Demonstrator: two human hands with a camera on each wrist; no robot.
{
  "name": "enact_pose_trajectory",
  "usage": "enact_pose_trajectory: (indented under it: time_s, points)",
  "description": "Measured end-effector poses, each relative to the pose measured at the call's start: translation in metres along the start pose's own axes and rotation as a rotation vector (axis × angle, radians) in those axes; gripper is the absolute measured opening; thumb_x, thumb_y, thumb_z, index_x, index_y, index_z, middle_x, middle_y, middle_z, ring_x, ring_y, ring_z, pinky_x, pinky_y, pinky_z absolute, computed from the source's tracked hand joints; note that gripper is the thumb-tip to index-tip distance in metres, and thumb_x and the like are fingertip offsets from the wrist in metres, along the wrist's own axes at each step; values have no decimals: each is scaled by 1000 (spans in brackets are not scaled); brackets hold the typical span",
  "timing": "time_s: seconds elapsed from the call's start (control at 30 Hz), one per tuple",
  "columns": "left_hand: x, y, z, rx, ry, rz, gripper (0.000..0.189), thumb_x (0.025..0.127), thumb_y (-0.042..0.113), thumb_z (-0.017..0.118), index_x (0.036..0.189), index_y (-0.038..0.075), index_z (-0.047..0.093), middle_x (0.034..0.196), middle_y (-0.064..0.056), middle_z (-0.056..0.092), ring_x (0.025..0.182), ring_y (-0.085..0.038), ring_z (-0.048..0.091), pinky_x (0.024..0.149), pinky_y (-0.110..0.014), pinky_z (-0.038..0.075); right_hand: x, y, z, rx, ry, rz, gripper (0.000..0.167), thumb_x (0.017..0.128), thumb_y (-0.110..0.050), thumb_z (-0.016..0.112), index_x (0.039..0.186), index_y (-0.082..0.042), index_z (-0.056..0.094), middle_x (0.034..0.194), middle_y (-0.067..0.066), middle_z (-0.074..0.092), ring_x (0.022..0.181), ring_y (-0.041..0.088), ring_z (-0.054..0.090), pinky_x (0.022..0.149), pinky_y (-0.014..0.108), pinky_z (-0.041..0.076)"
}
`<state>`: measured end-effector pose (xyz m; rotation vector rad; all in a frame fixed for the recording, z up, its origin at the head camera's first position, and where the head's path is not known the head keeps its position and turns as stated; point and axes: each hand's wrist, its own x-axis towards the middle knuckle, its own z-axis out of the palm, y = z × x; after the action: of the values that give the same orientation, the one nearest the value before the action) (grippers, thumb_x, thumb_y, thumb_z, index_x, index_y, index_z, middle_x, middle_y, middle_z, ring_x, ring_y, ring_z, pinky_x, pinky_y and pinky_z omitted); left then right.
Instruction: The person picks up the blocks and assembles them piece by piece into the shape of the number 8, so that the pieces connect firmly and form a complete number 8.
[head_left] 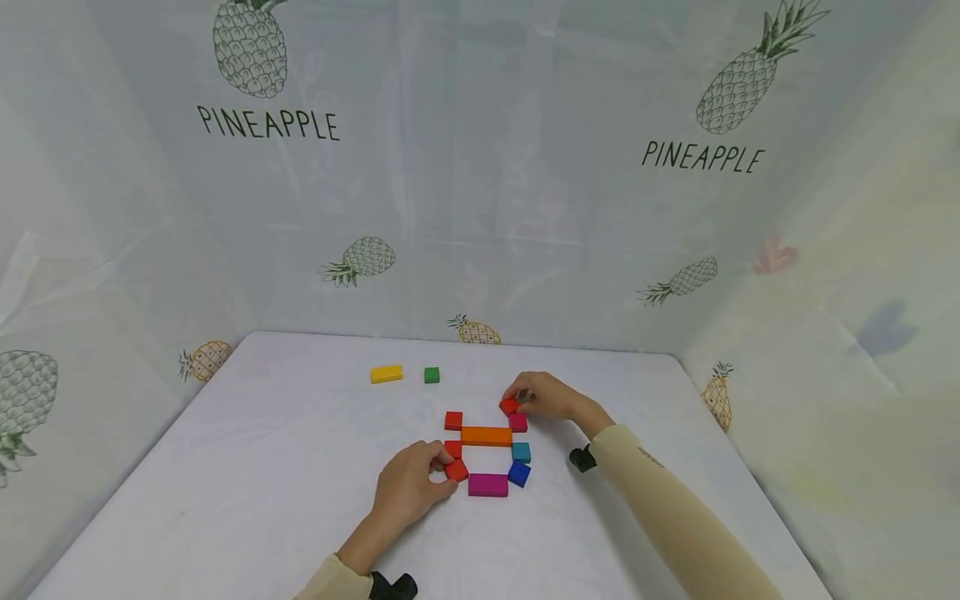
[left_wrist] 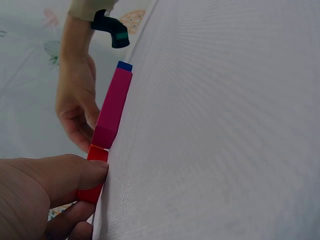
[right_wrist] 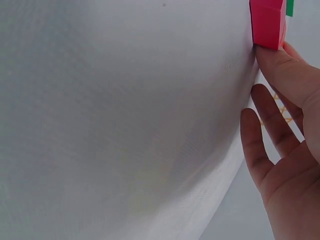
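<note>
My left hand [head_left: 406,483] pinches a red block [head_left: 456,470] between thumb and fingers at the near left corner of a block outline on the table. In the left wrist view that red block [left_wrist: 90,194] meets the end of a long magenta block [left_wrist: 114,105]. At the far right corner, my right hand [head_left: 547,395] holds another red block [head_left: 509,406] in its fingertips, against a pink block [head_left: 518,422]. An orange bar [head_left: 486,437] crosses the outline's middle. Two more red blocks [head_left: 453,421] line its left side; teal [head_left: 521,452] and blue [head_left: 519,474] blocks line the right.
Beyond the outline lie a yellow block [head_left: 386,374] and a small green cube [head_left: 432,375]. White cloth covers the table [head_left: 262,433], and a pineapple-print curtain [head_left: 480,192] hangs behind and at both sides. Black devices [head_left: 582,458] are strapped at the wrists.
</note>
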<state>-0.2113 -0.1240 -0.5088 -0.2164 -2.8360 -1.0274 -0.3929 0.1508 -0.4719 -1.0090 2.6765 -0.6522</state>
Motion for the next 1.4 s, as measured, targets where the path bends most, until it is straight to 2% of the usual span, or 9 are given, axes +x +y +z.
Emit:
enact_pose_trajectory:
  time_s: [0.5, 0.8, 0.97, 1.23, 1.4]
  points:
    - [1, 1, 1, 13, -7, -27, 28, 81, 25, 93, 101, 22, 73, 87, 9, 63, 84, -13, 56, 73, -34, 51, -1, -1, -1, -10, -4, -30, 29, 97, -3, 77, 124, -12, 77, 118, 3, 70, 109, 23, 64, 99, 40, 58]
    - [-3, 2, 1, 12, 11, 2, 28, 81, 23, 92, 101, 21, 73, 87, 8, 63, 83, -12, 55, 71, -32, 49, -3, -2, -1, -7, -4, -22, 29, 97, -2, 76, 124, -12, 77, 118, 3, 70, 110, 23, 65, 99, 40, 58]
    - [-2, 4, 0, 12, 14, -4, 29, 81, 22, 93, 100, 20, 72, 87, 7, 64, 82, -13, 55, 71, -32, 49, -3, -2, -2, -15, -3, -25, 29, 97, -3, 76, 125, -11, 76, 119, 4, 70, 110, 23, 64, 100, 40, 58]
    - [0, 5, 0, 9, -2, -15, 32, 79, 22, 94, 102, 21, 71, 89, 7, 64, 84, -13, 57, 72, -33, 50, -3, 1, 1, -23, 6, -20, 29, 97, -3, 76, 125, -12, 76, 119, 3, 70, 110, 21, 64, 101, 40, 58]
    - [-1, 7, -6, -2, -44, -6, 37, 78, 22, 95, 106, 20, 70, 92, 5, 64, 86, -14, 56, 74, -32, 51, -2, 1, 1, -31, 4, -22, 29, 98, -4, 76, 125, -13, 76, 118, 1, 70, 110, 20, 64, 100, 37, 58]
